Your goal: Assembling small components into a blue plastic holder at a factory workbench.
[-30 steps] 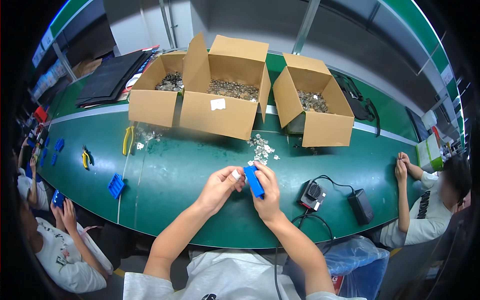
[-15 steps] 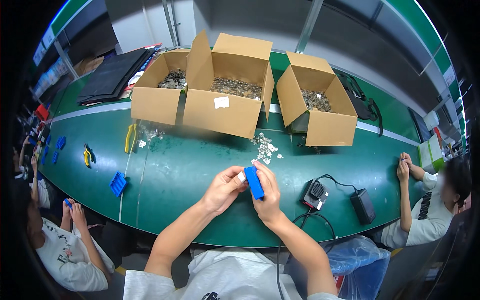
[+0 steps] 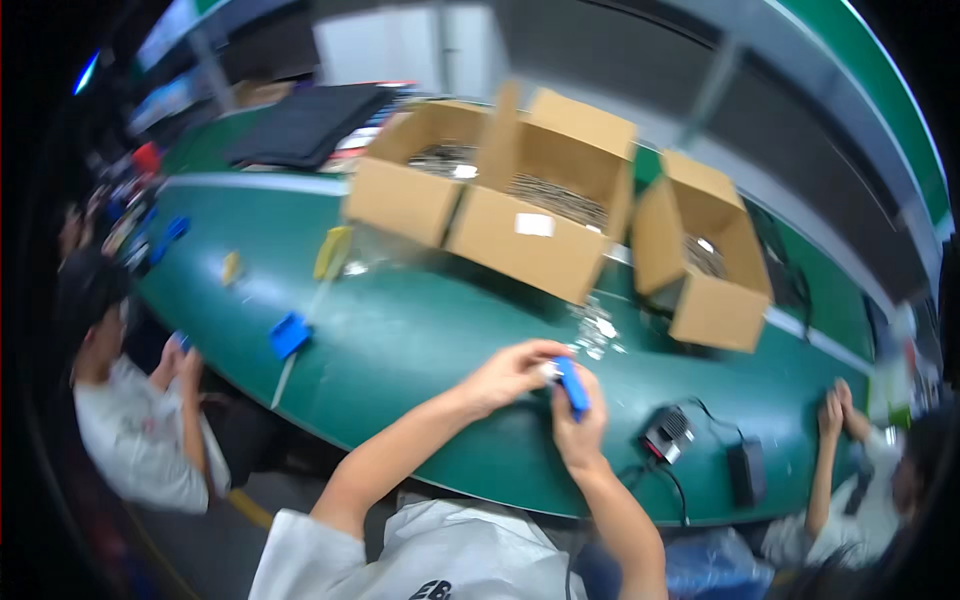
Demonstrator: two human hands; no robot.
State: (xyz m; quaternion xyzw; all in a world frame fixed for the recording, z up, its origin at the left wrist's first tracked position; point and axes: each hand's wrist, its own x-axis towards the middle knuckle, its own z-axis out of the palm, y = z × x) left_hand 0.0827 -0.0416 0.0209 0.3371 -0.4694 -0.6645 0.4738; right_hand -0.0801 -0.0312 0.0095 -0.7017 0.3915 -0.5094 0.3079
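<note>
In front of me, above the green table, my right hand [image 3: 584,420] is wrapped round a small blue plastic block [image 3: 572,388], held tilted with its upper end away from me. My left hand [image 3: 512,378] meets the block's left side, fingers bent and drawn together. Something white shows at its thumb, perhaps a wrap or a small part; blur hides which, and whatever the fingertips pinch cannot be made out. Just beyond my hands lies a loose pile of small shiny metal pieces [image 3: 597,330].
Three open cardboard boxes [image 3: 520,250] with small metal parts stand along the back. A blue tray [image 3: 290,336] and yellow-handled pliers [image 3: 332,252] lie left. A small black device [image 3: 668,434] and a power adapter [image 3: 746,472] with cables sit right. Co-workers sit at both sides.
The whole view has swung and blurred, so the table and boxes appear shifted right and tilted. Both hands remain together at the blue block.
</note>
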